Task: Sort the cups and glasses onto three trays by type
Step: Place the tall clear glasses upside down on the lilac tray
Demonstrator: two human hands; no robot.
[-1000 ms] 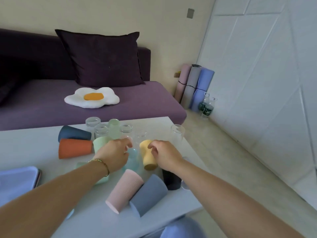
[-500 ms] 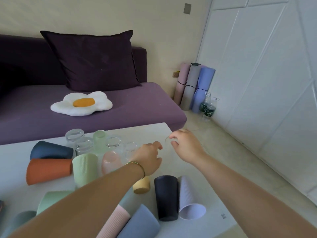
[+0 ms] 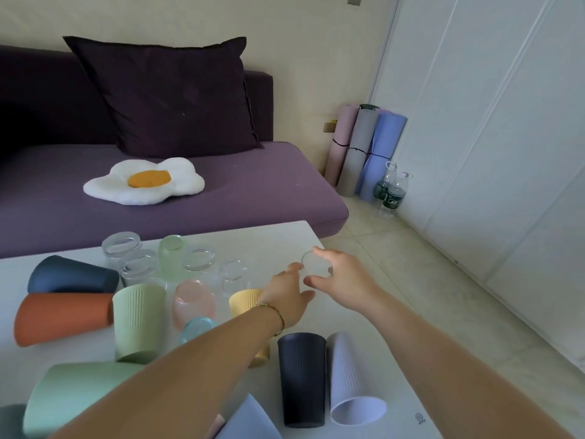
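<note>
Clear glass, upright near the far right edge of the white surface, gripped at the rim between thumb and curled fingers of the right hand. Left hand, gold bangle at the wrist, alongside with fingers extended, tips at the glass's left side; contact not certain. Clear glasses: five, counting the held one, the other four grouped toward the far edge. Tinted glasses: three, namely green glass, pink glass, blue glass. Ribbed cups: ten in view. On their sides: navy cup, orange cup, sage cup, lilac cup with mouth toward the camera. Standing: pale green cup, black cup, yellow cup partly behind the left forearm. Cut off at the lower edge: grey-blue cup, pink cup, dark cup at the corner. Beyond the surface: purple sofa bearing dark cushion and fried-egg cushion. On the tiled floor by the wall: rolled mats, at least three, and two plastic bottles with green labels, fill not discernible. White panelled doors at right.
</note>
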